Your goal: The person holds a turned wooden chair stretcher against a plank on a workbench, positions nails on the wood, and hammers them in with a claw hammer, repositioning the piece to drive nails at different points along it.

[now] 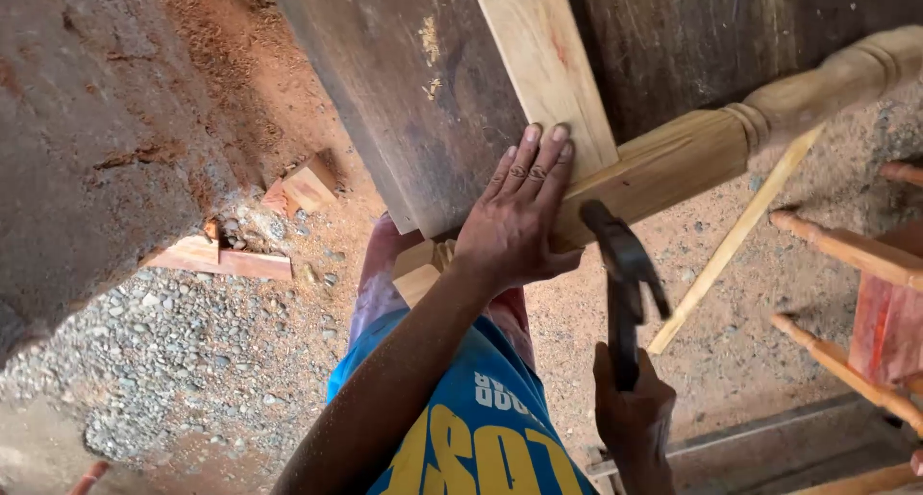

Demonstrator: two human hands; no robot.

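Now left hand (519,216) flat on turned post (692,149) — axis lower-left to upper-right; right hand (630,404) grips hammer (625,274), head up.

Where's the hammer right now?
The hammer is right of centre in the head view, gripped in the right hand, its head raised just right of the left hand that presses on the turned post.

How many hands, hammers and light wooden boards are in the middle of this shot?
Hands: 2, the left hand flat on the wood, the right hand closed around the handle.
Claw hammers: 1, the claw hammer.
Light boards: 1, the pale plank.
Turned posts: 1, the turned wooden post.
Total: 5
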